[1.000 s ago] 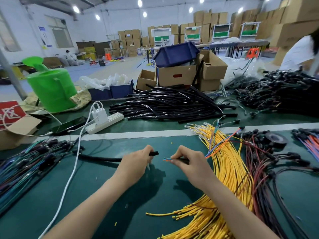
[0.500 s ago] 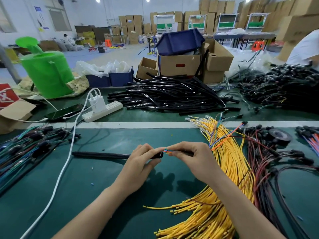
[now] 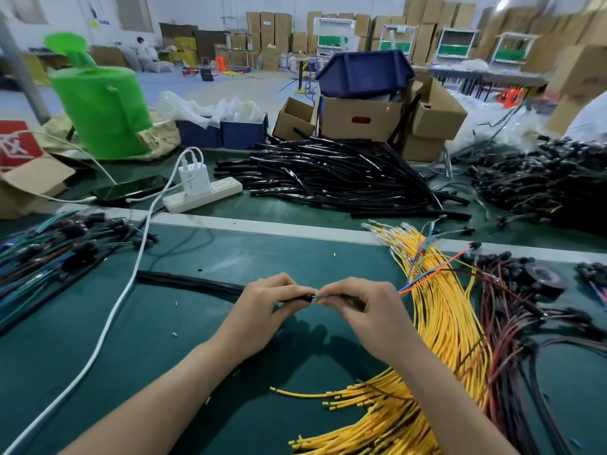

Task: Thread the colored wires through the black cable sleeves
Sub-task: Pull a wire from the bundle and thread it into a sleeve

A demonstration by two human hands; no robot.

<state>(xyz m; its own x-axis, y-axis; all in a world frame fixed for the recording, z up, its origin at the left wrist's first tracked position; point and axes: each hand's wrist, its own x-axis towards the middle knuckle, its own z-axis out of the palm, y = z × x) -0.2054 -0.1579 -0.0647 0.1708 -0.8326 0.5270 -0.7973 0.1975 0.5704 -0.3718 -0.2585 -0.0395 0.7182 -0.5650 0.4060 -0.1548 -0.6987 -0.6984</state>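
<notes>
Head view: two bare forearms reach over a green bench (image 3: 213, 382), and the hands meet near its middle.
Containers: two blue bins (image 3: 243, 136) at the far edge hold clear plastic bags (image 3: 210, 108). A cardboard box (image 3: 358, 121) is capped by an upturned dark-blue bin (image 3: 364, 73), so its contents are mostly hidden. The inside of a smaller open carton (image 3: 294, 118) beside it cannot be seen.
Task thing: the black cable sleeve (image 3: 190, 280) lies on the bench, its long axis running left to right. Its free end is to the left and its mouth points right, between the hands.
Wires: the colored wires (image 3: 423, 281) come in from the right, their tips pointing left and reaching the sleeve mouth.
Left grip: the left hand (image 3: 262, 310) has its fingers curled round the sleeve's right end.
Right grip: the right hand (image 3: 371, 316) pinches the wire bundle just beside the mouth.
Nearby: loose black sleeves (image 3: 328, 175) are piled beyond the seam. Yellow wires (image 3: 443, 330) fan out on the right.
</notes>
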